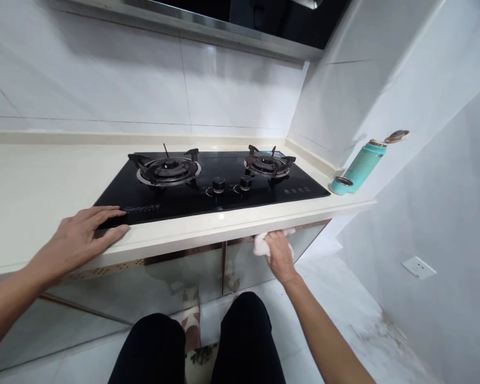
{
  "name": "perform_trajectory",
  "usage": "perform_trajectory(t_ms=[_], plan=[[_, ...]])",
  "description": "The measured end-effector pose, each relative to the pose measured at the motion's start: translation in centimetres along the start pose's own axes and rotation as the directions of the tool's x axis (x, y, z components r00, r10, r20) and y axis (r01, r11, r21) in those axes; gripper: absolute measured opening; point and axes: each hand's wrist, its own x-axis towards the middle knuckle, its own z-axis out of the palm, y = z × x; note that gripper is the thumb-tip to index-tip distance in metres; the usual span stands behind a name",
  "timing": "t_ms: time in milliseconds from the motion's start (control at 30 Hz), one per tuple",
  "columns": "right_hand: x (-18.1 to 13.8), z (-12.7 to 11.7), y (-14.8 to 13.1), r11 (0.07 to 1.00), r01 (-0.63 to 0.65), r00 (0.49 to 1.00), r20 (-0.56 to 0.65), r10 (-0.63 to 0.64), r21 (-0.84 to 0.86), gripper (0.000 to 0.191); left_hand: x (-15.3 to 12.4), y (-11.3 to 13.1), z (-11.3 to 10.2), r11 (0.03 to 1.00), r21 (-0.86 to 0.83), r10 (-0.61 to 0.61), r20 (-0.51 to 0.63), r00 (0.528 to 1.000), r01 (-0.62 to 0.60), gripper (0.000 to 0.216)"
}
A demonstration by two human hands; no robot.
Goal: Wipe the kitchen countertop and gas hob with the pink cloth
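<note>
My left hand (84,234) rests on the front left corner of the black gas stove (176,205), its fingers stretched out over the glass and the counter edge. Below the front edge of the counter, my right hand (279,250) grips a white cloth (261,245). The cloth is bunched under the fingers and lies against the top of the glass-fronted cabinet door (252,272). Two burners with dark pan supports and two black knobs (218,184) sit on the stove.
A turquoise thermos (364,166) with a spoon (397,136) in its mouth stands at the counter's right end, beside its cup lid (341,184). Above hangs a range hood (208,26). A socket (418,268) is on the right wall. My knees are close to the cabinet.
</note>
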Motion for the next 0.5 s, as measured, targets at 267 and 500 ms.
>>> perform_trajectory(t_ms=[267,500], plan=[[-0.8,-8.2,13.8,0.902,-0.425,0.893,-0.202,0.403,-0.079,0.055,0.0,1.3,-0.7,1.000,-0.008,-0.015,0.005,1.000,0.015,0.060],[0.0,-8.4,13.6,0.897,-0.427,0.891,-0.226,0.394,-0.118,0.054,0.0,2.2,-1.0,0.999,-0.031,-0.044,0.028,0.999,0.045,0.063]])
